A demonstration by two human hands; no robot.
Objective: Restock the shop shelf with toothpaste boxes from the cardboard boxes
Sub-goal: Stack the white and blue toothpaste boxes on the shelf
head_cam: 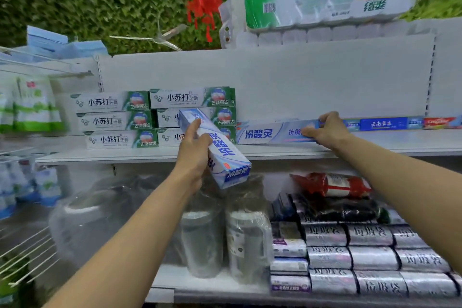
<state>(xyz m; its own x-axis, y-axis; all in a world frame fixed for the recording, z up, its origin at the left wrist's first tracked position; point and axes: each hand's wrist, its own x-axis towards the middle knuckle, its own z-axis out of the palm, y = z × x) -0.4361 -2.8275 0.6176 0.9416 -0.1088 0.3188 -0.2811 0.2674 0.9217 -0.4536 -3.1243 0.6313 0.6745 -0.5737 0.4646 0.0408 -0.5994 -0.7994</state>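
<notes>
My left hand [193, 150] grips a blue-and-white toothpaste box [225, 157], held tilted in front of the white shelf [150, 155]. My right hand [325, 130] grips the right end of a second blue-and-white toothpaste box [265, 134], which lies flat on the shelf. That box sits just right of a stack of green-and-white toothpaste boxes [117, 120]. No cardboard box is in view.
More toothpaste boxes [385, 124] line the shelf at the far right. Toilet-paper packs [325, 2] lie on top of the unit. The lower shelf holds wrapped flasks [247, 240], rolls of silver bags [370, 257] and a red pack [332, 184]. Wire racks stand at the left.
</notes>
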